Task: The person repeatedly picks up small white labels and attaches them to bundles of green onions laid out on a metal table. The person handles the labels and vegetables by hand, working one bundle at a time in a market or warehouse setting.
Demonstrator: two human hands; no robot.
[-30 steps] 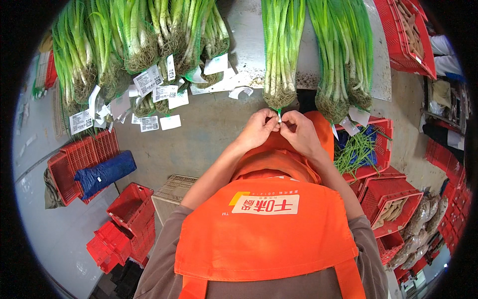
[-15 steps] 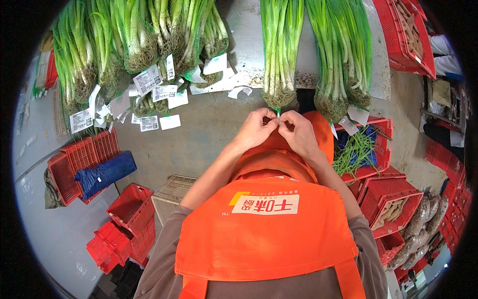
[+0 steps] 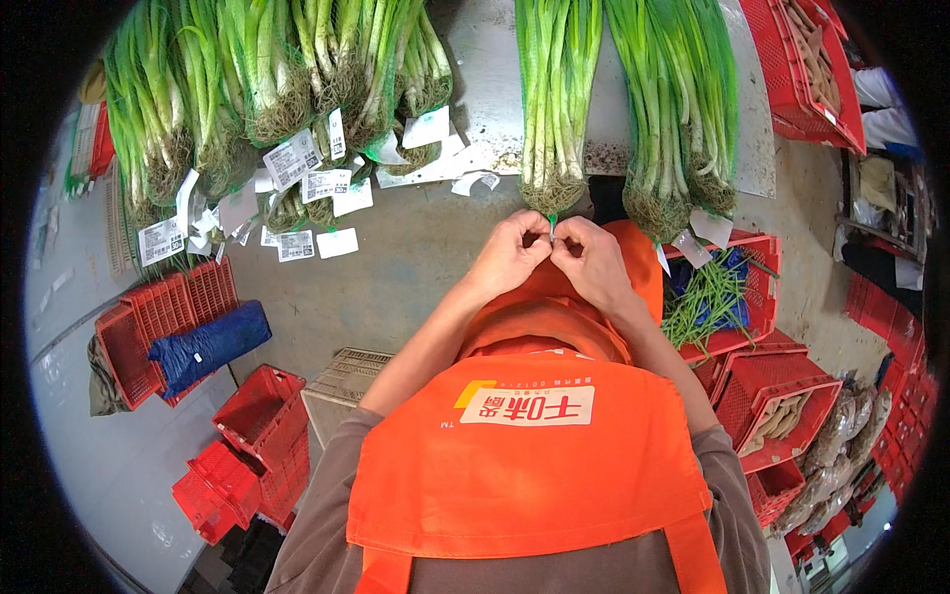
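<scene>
A bundle of long green onions (image 3: 557, 109) in green mesh lies on the metal table, roots hanging over the near edge. Just below the roots, the gathered end of the green mesh bag (image 3: 552, 219) runs down between my hands. My left hand (image 3: 513, 259) and my right hand (image 3: 594, 265) are both closed in a pinch on it, fingertips almost touching. A thin pale sliver, perhaps a label's edge, shows between the fingers. Right of it lie more netted green onions (image 3: 671, 119) with white tags (image 3: 712, 229) at their root ends.
Several netted, tagged green onion bundles (image 3: 280, 89) overhang the metal table (image 3: 485, 99) at left. A red crate (image 3: 760, 307) of loose green stalks stands by my right arm. Other red crates (image 3: 259, 411) are stacked at lower left, with a beige crate (image 3: 341, 381) near my left elbow.
Both hands have barely shifted, still pinched at the same place under the roots. The pale piece between the fingers shows less white than before.
</scene>
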